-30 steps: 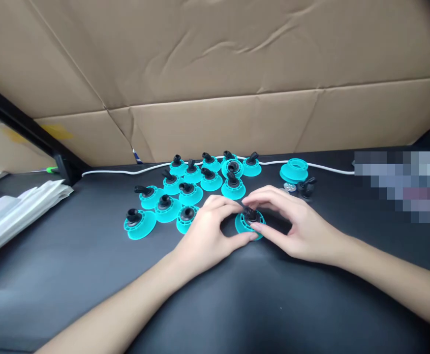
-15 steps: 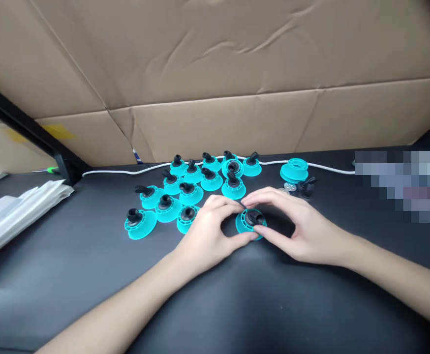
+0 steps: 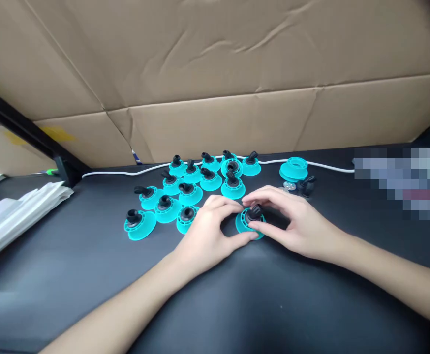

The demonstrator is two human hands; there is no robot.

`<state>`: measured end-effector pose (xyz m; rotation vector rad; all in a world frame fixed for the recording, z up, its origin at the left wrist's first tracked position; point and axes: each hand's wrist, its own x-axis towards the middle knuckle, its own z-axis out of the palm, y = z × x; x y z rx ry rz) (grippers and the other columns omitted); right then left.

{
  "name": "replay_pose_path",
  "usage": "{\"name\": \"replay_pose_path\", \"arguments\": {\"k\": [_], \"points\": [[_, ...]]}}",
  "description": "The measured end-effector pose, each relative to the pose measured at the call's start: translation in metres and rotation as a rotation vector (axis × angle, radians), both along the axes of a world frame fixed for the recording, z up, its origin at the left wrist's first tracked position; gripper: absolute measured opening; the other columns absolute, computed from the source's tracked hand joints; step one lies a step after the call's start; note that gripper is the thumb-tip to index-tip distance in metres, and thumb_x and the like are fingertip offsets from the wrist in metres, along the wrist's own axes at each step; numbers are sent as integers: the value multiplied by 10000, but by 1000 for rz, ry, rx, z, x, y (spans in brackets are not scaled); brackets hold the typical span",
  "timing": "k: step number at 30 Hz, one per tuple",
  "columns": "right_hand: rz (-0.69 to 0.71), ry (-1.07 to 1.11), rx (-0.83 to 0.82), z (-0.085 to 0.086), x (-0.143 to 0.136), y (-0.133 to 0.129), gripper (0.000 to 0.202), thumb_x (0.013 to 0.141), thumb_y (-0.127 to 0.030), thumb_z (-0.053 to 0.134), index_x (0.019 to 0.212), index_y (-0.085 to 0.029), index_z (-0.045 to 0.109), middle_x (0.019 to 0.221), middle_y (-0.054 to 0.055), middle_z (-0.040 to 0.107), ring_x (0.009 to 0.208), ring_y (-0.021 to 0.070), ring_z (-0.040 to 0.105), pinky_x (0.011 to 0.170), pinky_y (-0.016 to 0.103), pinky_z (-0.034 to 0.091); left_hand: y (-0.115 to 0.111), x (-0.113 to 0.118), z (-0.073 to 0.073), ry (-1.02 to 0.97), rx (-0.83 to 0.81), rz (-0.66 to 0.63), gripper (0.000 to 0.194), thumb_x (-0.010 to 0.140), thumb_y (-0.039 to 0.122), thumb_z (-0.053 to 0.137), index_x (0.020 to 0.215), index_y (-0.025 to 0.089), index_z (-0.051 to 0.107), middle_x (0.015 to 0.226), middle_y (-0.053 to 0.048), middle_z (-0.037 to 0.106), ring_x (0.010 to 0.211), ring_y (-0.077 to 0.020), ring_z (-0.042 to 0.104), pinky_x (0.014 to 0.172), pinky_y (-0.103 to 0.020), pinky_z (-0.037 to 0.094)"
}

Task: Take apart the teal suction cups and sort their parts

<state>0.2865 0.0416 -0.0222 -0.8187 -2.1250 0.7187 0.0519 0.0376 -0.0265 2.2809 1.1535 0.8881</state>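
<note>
A turquoise ring-shaped base [image 3: 242, 225] with a black nozzle [image 3: 255, 213] on top rests on the dark table between my hands. My left hand [image 3: 209, 227] grips the base from the left, its thumb at the near edge and its fingers at the far side. From the right, my right hand [image 3: 291, 219] curls around the same piece, with the thumb against the black part and the fingertips behind it. The nozzle leans up and to the right. Just left of my left hand stands a similar turquoise piece [image 3: 185, 223], partly hidden by that hand.
Several turquoise pieces with black nozzles [image 3: 168, 209] stand left and behind. Stacked turquoise rings [image 3: 293, 172], black parts [image 3: 306, 186] and small metal discs [image 3: 289, 186] lie back right. A white cable [image 3: 126, 172] runs along the cardboard [image 3: 215, 123]. Papers [image 3: 26, 216] lie at left.
The black nozzle between my hands has turned from pointing right to pointing up and right. My right thumb has shifted slightly left and up. My left hand has hardly moved.
</note>
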Motion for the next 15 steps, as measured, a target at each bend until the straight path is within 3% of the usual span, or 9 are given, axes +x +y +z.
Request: {"name": "replay_pose_path", "arguments": {"k": [3, 8, 12, 15], "points": [[49, -6, -35, 2, 1, -1, 437, 1008, -159, 624, 1422, -296, 586, 1344, 83, 682, 1208, 250, 687, 1030, 443, 619, 0, 0, 0, 3, 9, 3, 420, 790, 391, 939, 1137, 217, 778, 1138, -85, 771, 1127, -300, 672, 980, -471, 595], [1, -17, 39, 1, 0, 1, 365, 981, -235, 705, 1335, -263, 622, 1241, 101, 701, 1115, 272, 701, 986, 476, 635, 0, 1, 0, -1, 8, -3, 389, 799, 381, 931, 1117, 223, 773, 1135, -85, 772, 1118, -299, 679, 975, -467, 599], [62, 9, -42, 1, 0, 0, 451, 1011, -166, 614, 1441, -293, 558, 1348, 92, 672, 1225, 256, 687, 1071, 468, 616, 1, 0, 1, 10, -1, 6, 391, 796, 413, 929, 1107, 233, 775, 1131, -86, 772, 1131, -309, 674, 974, -481, 599], [66, 2, 1, 0, -1, 0, 476, 1000, -187, 650, 1455, -293, 554, 1350, 98, 674, 1236, 270, 682, 1079, 484, 607, 1, 0, 1, 12, -2, 4, 372, 808, 387, 919, 1110, 227, 772, 1130, -88, 768, 1124, -308, 673, 969, -482, 600]]}}
